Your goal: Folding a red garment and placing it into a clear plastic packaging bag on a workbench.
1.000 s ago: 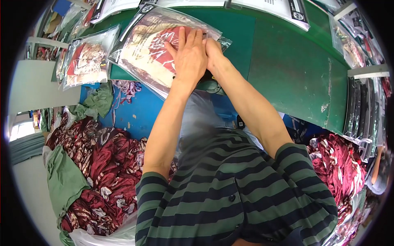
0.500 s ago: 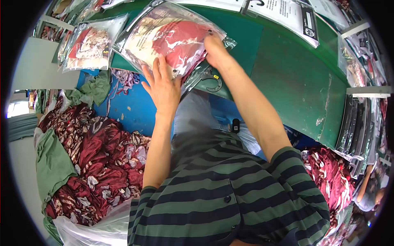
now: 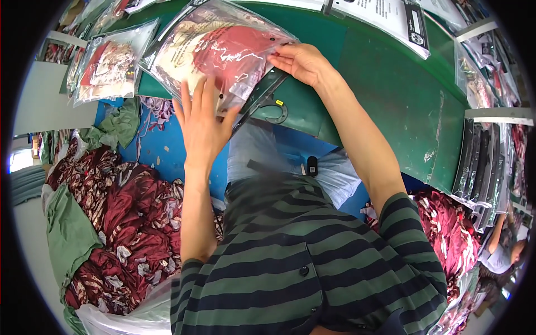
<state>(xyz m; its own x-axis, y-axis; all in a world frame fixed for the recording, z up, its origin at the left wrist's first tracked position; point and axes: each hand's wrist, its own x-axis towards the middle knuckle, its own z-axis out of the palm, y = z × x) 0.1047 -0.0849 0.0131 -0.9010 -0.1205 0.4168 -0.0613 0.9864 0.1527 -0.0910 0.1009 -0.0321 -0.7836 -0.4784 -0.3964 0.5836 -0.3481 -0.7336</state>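
A clear plastic bag (image 3: 254,42) with folded red and cream fabric inside lies at the near edge of the green table. My left hand (image 3: 202,120) rests on the bag's lower left part, fingers spread and open. At the bag's right edge is my right hand (image 3: 301,62), its fingertips closed on the plastic. Between the hands, a dark strip of the packaging slants down toward my body. A dark C-shaped hook (image 3: 276,113) with a small yellow mark lies near that strip on the table edge.
Another bagged garment (image 3: 111,64) lies to the left. White printed sheets in clear sleeves (image 3: 385,22) are at the back of the green table (image 3: 402,106). Dark red fabric (image 3: 139,218) is heaped at left, with green cloth (image 3: 70,223). Packages hang at right, near another person (image 3: 497,257).
The bag and my left hand have shifted slightly left in view. My right hand has turned and moved slightly right along the bag's edge. More of the C-shaped hook shows.
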